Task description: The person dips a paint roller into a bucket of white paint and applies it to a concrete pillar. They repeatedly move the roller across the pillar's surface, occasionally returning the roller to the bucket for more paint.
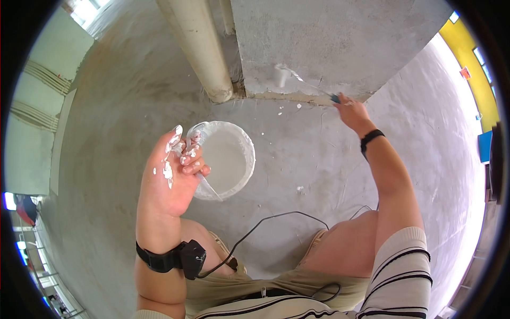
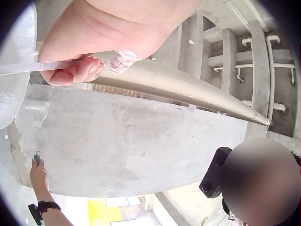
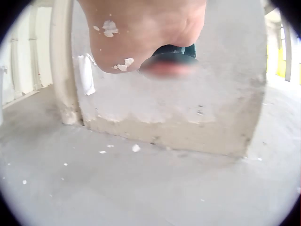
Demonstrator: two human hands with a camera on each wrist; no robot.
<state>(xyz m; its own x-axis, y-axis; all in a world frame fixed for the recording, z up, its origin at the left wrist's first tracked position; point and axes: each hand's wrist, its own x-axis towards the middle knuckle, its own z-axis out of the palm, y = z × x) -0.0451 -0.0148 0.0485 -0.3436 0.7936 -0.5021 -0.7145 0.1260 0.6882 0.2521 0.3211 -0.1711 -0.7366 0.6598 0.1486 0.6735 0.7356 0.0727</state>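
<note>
My left hand (image 1: 178, 170), with white paint on thumb and fingers, grips the white plastic handle (image 1: 210, 189) of a paint bucket (image 1: 248, 154). The bucket's rim is smeared white and pale paint lies inside. Out to the front right, my right hand (image 1: 353, 112) holds a paint roller by its dark teal grip (image 1: 335, 98). Its white roller sleeve (image 1: 280, 76) lies against the lower part of the grey wall (image 1: 340, 42), near the left edge. In the right wrist view the back of that hand hides most of the grip, while the roller sleeve (image 3: 86, 75) shows at left.
A thick beige pipe (image 1: 199, 53) runs down to the floor left of the wall. White drips (image 1: 299, 106) spot the concrete floor by the wall's unpainted bottom strip (image 3: 141, 134). A black cable (image 1: 276, 216) from the left wrist camera crosses over the knees.
</note>
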